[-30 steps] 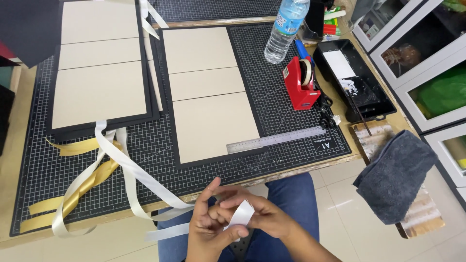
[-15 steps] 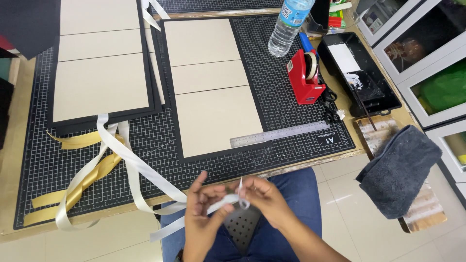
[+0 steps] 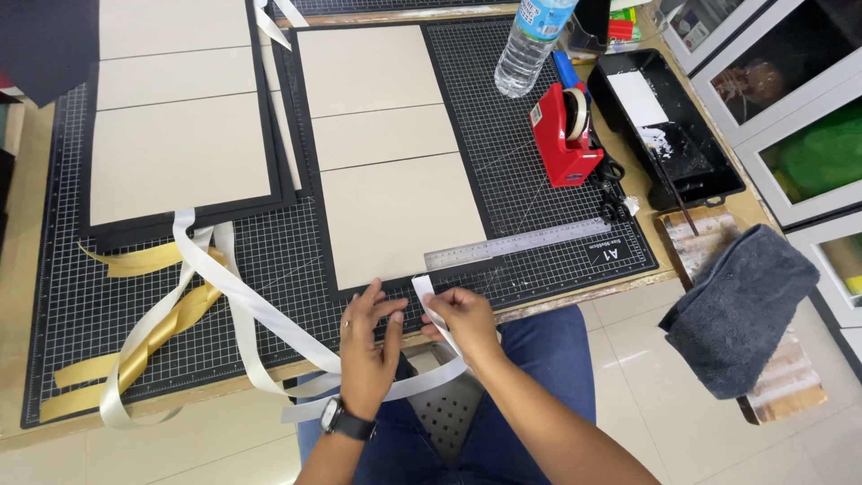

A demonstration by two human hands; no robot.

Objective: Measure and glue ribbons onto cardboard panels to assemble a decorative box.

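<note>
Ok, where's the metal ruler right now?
Head view: the ruler lies on the cutting mat, right of centre, just below the red tape dispenser and above the right hand.

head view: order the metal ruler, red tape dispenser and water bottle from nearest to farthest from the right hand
1. Metal ruler, just beyond the right hand on the cutting mat.
2. Red tape dispenser, farther back, to the right.
3. Water bottle, at the table's far edge.

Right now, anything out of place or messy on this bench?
Mostly tidy. White ribbon and gold ribbon lie in a loose tangle across the cutting mat, spilling over the front edge. The black tray has white smears inside. A grey cloth hangs off a low stand beside the table.
</note>
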